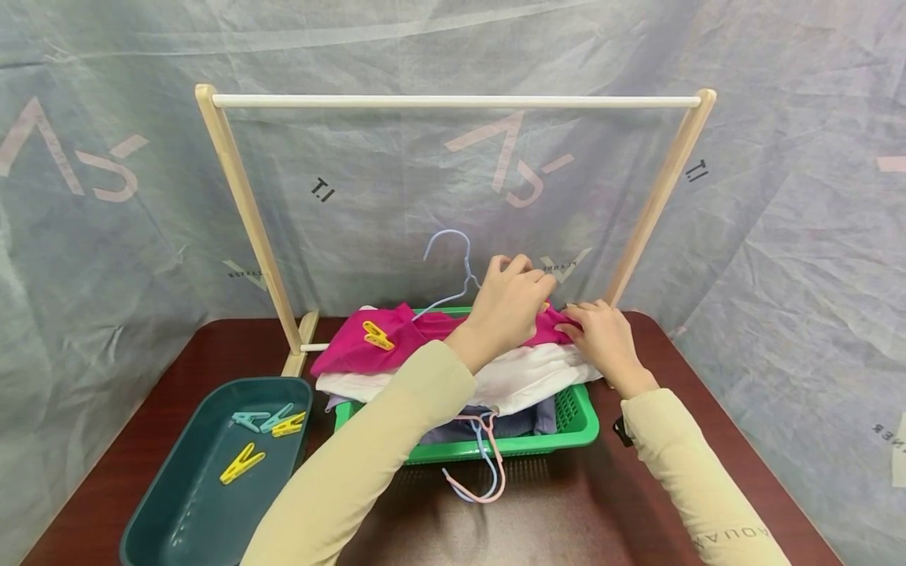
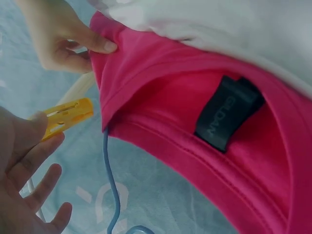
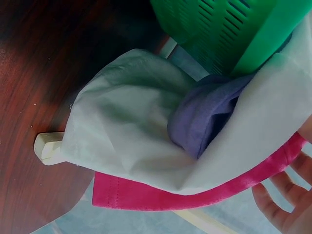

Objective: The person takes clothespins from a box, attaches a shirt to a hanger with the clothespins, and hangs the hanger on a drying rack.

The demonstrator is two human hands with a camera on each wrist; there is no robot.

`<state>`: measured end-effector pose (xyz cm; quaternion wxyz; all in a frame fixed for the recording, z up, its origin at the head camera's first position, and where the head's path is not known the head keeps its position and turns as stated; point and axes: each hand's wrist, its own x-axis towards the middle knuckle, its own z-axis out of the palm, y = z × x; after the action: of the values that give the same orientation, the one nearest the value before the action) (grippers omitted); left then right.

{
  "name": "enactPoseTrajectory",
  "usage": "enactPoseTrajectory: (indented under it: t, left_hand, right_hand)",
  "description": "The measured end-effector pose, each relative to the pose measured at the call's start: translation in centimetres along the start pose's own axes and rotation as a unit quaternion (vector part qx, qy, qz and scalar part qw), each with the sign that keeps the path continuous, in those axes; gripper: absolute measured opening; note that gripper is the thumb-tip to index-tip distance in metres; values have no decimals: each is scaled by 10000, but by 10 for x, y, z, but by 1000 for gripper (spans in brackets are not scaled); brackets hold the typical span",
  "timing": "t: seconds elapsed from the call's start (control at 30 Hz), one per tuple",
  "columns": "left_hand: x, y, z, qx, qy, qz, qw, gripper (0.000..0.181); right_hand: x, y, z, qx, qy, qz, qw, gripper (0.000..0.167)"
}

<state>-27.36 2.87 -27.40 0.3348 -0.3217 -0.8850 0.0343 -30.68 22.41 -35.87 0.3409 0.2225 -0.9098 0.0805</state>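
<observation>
A pink T-shirt (image 1: 343, 346) lies over white clothing in a green basket (image 1: 453, 452). A light blue hanger (image 1: 467, 267) stands hook up at its collar, its wire running into the neck opening in the left wrist view. One yellow clothespin (image 1: 378, 336) sits on the shirt's left shoulder. My left hand (image 1: 513, 303) pinches another yellow clothespin (image 2: 68, 117) between thumb and forefinger, just apart from the shirt's other shoulder; its remaining fingers are spread. My right hand (image 1: 605, 338) pinches the cloth near that shoulder, thumb on top in the left wrist view.
A wooden rack with a white bar (image 1: 456, 101) rises behind the basket. At left, a dark green tray (image 1: 191, 487) holds yellow clothespins (image 1: 242, 464) and blue clothespins (image 1: 249, 420). Pink and blue hanger hooks (image 1: 488, 472) hang over the basket's front rim.
</observation>
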Motion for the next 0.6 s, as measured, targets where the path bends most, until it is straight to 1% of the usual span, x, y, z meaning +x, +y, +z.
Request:
enactPoseTrajectory:
  t: [0.17,0.43,0.5,0.6]
  left_hand:
    - [4,0,2,92,-114,-38,9999,13]
    - [7,0,11,82,8,-3,10000,11]
    - [8,1,12,114,-54,32,9999,14]
    - [8,3,13,186,-258,78,9995,19]
  right_hand:
    - [0,-1,0,-8,62,-23,10000,18]
    - [0,-1,0,-15,106,-54,9999,18]
    - [0,-2,-1,-4,108,-43,9999,18]
    - [0,-2,-1,-2,136,-52,9999,19]
